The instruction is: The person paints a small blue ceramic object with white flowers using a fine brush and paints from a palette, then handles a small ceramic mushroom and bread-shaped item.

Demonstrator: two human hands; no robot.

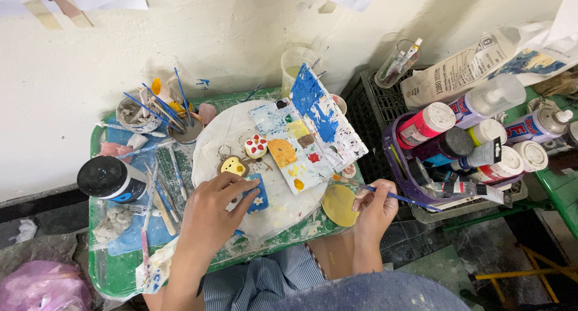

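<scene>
My left hand (215, 211) rests on a round white board (226, 133) and pinches a small blue painted piece with a white flower (259, 195). Just beyond it lie a small yellow figure on a key ring (233, 165) and a red-and-white mushroom-like charm (256, 146). My right hand (374, 207) grips a thin blue-handled paintbrush (400, 197), its tip pointing left near a yellow round disc (339, 205). A paint-smeared rectangular palette (298, 145) and a second one with blue paint (325, 119) lie between the hands.
All of this sits on a green tray (105, 275) on my lap. A black-lidded jar (108, 178), loose brushes (162, 190) and a brush cup (180, 121) stand at left. A purple basket (397, 166) with paint bottles is at right, a plastic water cup (295, 67) behind.
</scene>
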